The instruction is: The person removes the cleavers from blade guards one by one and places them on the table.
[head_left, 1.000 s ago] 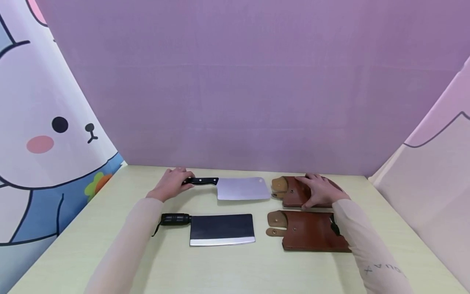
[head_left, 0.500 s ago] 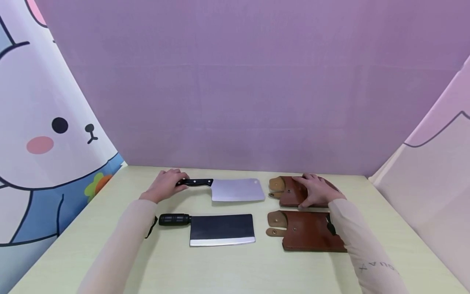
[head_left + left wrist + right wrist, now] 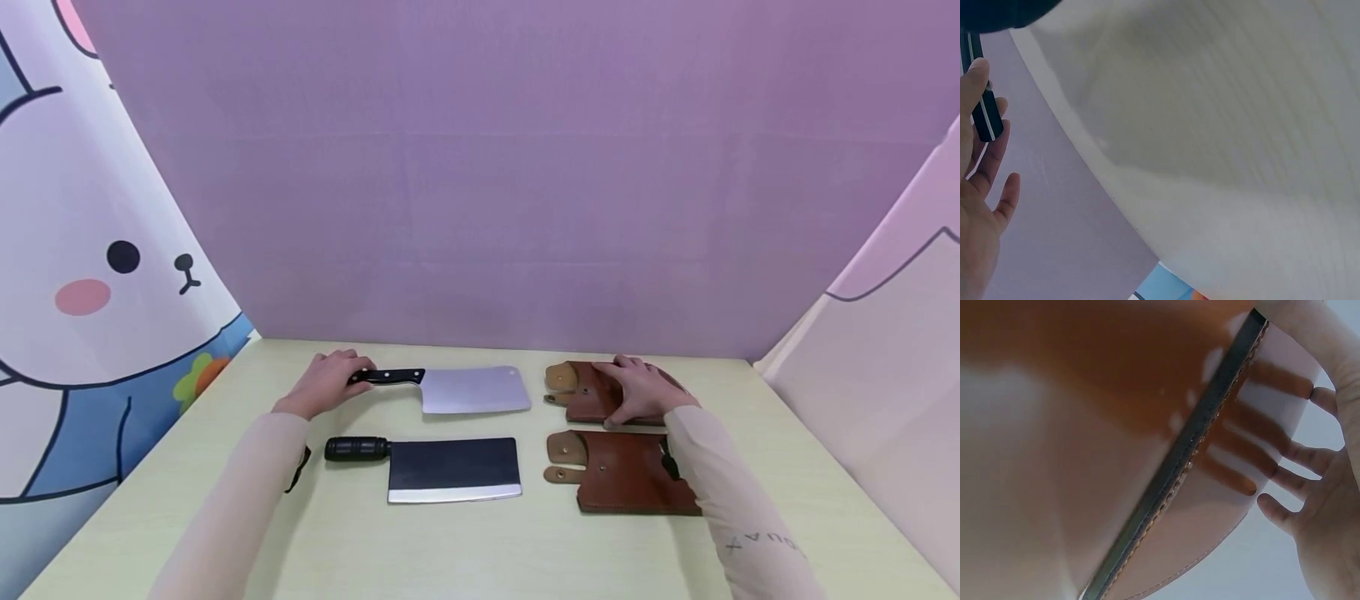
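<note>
My left hand [image 3: 322, 385] pinches the end of the black riveted handle of a silver cleaver [image 3: 476, 390]. In the left wrist view, thumb and fingers lie on both sides of the handle [image 3: 988, 119]. At the right, my right hand [image 3: 645, 392] spans a brown leather knife sheath [image 3: 587, 404] and grips it, thumb at the near edge, fingers at the far edge. Its stitched edge shows close up in the right wrist view beside my hand [image 3: 1329, 512]. The blade points toward the sheath's strap end, with a small gap between them.
Nearer on the pale table [image 3: 450, 550] lies a second cleaver [image 3: 453, 467] with a dark blade and black handle. Right of it lies a second brown sheath [image 3: 630, 475], partly under my right forearm. A purple backdrop [image 3: 480, 208] stands behind the table.
My left hand has drawn the silver cleaver to the left. The right hand has shifted left too, bringing its sheath along. The nearer cleaver and sheath have stayed put.
</note>
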